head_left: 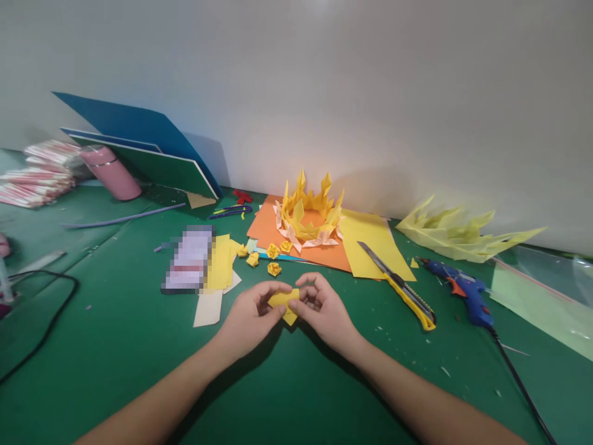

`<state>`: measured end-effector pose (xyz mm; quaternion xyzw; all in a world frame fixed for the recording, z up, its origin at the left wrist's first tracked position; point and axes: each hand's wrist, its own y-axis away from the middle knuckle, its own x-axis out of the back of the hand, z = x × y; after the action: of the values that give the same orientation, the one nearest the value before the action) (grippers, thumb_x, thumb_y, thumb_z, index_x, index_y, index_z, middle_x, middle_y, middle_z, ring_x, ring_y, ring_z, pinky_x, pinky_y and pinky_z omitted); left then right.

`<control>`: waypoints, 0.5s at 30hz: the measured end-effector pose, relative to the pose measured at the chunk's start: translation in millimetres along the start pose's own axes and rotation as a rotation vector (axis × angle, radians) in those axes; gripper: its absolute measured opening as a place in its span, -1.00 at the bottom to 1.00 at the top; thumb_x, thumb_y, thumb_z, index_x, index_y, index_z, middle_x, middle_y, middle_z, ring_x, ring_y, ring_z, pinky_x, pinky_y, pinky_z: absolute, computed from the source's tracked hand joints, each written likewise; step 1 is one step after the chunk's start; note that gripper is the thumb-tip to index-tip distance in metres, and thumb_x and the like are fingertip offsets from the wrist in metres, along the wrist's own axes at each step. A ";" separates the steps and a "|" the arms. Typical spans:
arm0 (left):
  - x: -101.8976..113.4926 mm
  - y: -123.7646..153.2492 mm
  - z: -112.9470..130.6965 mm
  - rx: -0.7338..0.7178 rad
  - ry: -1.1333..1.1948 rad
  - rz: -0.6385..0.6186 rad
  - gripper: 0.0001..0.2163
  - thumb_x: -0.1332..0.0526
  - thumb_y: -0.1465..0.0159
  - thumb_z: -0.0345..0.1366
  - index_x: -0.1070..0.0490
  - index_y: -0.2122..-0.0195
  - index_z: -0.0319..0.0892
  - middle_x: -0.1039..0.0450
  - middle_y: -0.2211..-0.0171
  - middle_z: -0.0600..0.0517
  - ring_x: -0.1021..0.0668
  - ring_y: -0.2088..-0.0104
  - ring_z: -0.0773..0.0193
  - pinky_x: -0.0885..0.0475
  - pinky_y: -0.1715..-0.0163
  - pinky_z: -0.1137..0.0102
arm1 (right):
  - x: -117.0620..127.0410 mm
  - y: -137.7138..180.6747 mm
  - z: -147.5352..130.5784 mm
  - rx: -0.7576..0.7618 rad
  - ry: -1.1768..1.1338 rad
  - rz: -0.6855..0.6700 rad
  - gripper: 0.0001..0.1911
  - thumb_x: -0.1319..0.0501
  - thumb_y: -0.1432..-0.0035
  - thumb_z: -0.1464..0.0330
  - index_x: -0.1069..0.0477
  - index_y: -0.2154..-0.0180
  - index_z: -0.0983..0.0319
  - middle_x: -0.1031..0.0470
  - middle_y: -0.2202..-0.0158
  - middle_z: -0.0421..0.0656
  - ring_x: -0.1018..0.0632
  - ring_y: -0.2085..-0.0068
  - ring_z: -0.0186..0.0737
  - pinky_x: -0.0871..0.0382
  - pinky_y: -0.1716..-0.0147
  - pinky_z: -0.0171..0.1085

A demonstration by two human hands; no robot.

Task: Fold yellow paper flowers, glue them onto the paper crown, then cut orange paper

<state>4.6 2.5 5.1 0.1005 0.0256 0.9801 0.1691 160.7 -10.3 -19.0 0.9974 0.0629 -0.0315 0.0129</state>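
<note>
Both hands, left hand [252, 315] and right hand [319, 306], pinching yellow paper piece [285, 304] between fingertips.

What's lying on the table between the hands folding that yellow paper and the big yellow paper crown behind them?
In the head view, a few small folded yellow paper flowers lie on the green table between them, at the orange paper sheet's near edge.

Table [115, 346] green. Paper piece [283, 301] in hands yellow. Paper crown [309, 216] yellow, on orange sheet [269, 228]. Knife [407, 293] yellow-black. Glue gun [463, 290] blue. Bottle [111, 173] pink.
</note>
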 end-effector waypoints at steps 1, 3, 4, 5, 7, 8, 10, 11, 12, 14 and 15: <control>-0.8 0.1 -0.5 -0.016 -0.012 0.005 -0.75 -0.24 -0.05 -0.32 -0.42 0.21 -0.15 -0.51 0.17 -0.06 -0.53 0.13 0.15 -0.44 0.21 0.30 | 0.1 0.1 -0.2 -0.007 0.003 -0.012 -0.64 -0.27 0.08 0.23 -0.19 0.25 0.15 -0.22 0.55 -0.38 -0.31 0.57 -0.40 -0.23 0.56 -0.37; -2.8 0.5 -1.0 -0.028 -0.009 0.015 -0.72 -0.23 -0.06 -0.33 -0.38 0.17 -0.14 -0.48 0.17 -0.05 -0.51 0.12 0.16 -0.43 0.24 0.32 | -0.1 0.9 -1.4 0.000 0.022 -0.022 -0.64 -0.24 0.06 0.25 -0.22 0.21 0.16 -0.21 0.56 -0.38 -0.31 0.57 -0.40 -0.24 0.56 -0.36; -3.9 0.6 -0.9 -0.016 0.016 0.019 -0.70 -0.24 -0.06 -0.32 -0.35 0.15 -0.14 -0.47 0.21 -0.03 -0.51 0.17 0.19 -0.43 0.27 0.33 | -0.4 1.4 -2.2 0.014 0.034 -0.014 -0.67 -0.24 0.06 0.25 -0.24 0.22 0.16 -0.21 0.56 -0.38 -0.31 0.57 -0.40 -0.24 0.56 -0.37; -4.9 0.6 -0.6 0.007 0.058 0.026 -0.67 -0.25 -0.05 -0.32 -0.32 0.13 -0.15 -0.44 0.24 -0.01 -0.52 0.24 0.23 -0.43 0.31 0.34 | -0.8 1.9 -3.1 0.028 0.042 0.001 -0.70 -0.23 0.06 0.26 -0.25 0.25 0.17 -0.22 0.57 -0.38 -0.31 0.58 -0.40 -0.24 0.57 -0.37; -6.5 0.4 0.5 0.070 0.154 0.036 -0.59 -0.31 0.00 -0.31 -0.26 0.11 -0.16 -0.38 0.32 0.06 -0.50 0.38 0.31 -0.41 0.39 0.38 | -1.4 2.7 -4.8 0.046 0.045 0.038 -0.74 -0.24 0.07 0.27 -0.27 0.29 0.17 -0.25 0.58 -0.37 -0.32 0.58 -0.41 -0.24 0.58 -0.38; -6.9 0.3 1.3 0.100 0.191 0.034 -0.55 -0.33 0.02 -0.31 -0.24 0.10 -0.16 -0.36 0.36 0.10 -0.48 0.42 0.34 -0.40 0.42 0.39 | -1.6 3.0 -5.5 0.049 0.041 0.053 -0.75 -0.25 0.08 0.26 -0.28 0.31 0.17 -0.28 0.58 -0.36 -0.33 0.58 -0.41 -0.25 0.59 -0.38; -6.8 0.0 3.3 0.151 0.241 0.012 -0.51 -0.36 0.05 -0.32 -0.22 0.10 -0.18 -0.35 0.42 0.14 -0.46 0.46 0.38 -0.38 0.44 0.42 | -1.9 3.5 -6.5 0.042 0.030 0.070 -0.75 -0.27 0.09 0.25 -0.29 0.35 0.18 -0.33 0.59 -0.34 -0.36 0.59 -0.40 -0.27 0.59 -0.37; -6.5 0.0 4.5 0.171 0.263 0.003 -0.50 -0.36 0.06 -0.33 -0.21 0.10 -0.18 -0.36 0.44 0.15 -0.46 0.47 0.38 -0.37 0.44 0.43 | -1.9 3.7 -6.9 0.034 0.022 0.075 -0.74 -0.28 0.09 0.24 -0.29 0.36 0.18 -0.35 0.59 -0.33 -0.38 0.59 -0.40 -0.29 0.59 -0.37; -6.0 0.1 5.7 0.189 0.285 0.000 -0.50 -0.36 0.05 -0.34 -0.20 0.10 -0.18 -0.39 0.44 0.14 -0.47 0.46 0.38 -0.37 0.43 0.43 | -1.9 3.8 -7.1 0.024 0.012 0.079 -0.73 -0.29 0.10 0.23 -0.29 0.37 0.18 -0.36 0.59 -0.33 -0.39 0.59 -0.39 -0.31 0.58 -0.36; -4.9 0.5 8.1 0.210 0.328 0.014 -0.49 -0.37 0.05 -0.35 -0.19 0.10 -0.18 -0.44 0.41 0.11 -0.51 0.43 0.36 -0.39 0.38 0.42 | -2.0 3.9 -7.0 0.009 -0.010 0.086 -0.70 -0.32 0.12 0.20 -0.28 0.39 0.18 -0.38 0.60 -0.33 -0.42 0.59 -0.38 -0.35 0.56 -0.34; -4.4 0.8 9.1 0.214 0.340 0.024 -0.49 -0.37 0.05 -0.36 -0.18 0.09 -0.18 -0.46 0.40 0.10 -0.52 0.42 0.35 -0.39 0.38 0.42 | -2.1 3.9 -6.9 0.004 -0.021 0.084 -0.69 -0.33 0.12 0.19 -0.27 0.39 0.18 -0.39 0.60 -0.32 -0.44 0.59 -0.37 -0.37 0.54 -0.33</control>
<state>10.3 0.3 13.2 -0.0489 0.1568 0.9766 0.1390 159.5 -14.3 -11.9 0.9988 0.0208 -0.0417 0.0130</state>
